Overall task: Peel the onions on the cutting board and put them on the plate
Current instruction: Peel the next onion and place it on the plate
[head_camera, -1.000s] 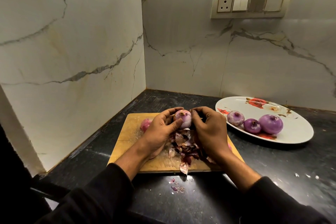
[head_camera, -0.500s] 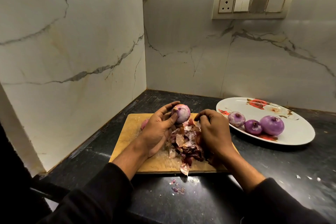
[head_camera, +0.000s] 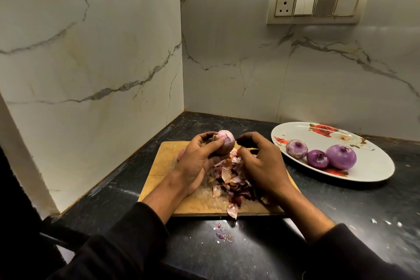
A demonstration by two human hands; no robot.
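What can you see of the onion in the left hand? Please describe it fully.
The onion is small and round, pale pink-purple with faint white streaks, and looks mostly peeled. A brownish bit of dry skin shows at its lower side. The left hand grips it, thumb across its front, raised above the far part of the board. The right hand is close beside it; contact is unclear.

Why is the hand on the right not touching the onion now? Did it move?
Yes. The right hand moved back toward the onion, after dipping to the peel pile on the cutting board.
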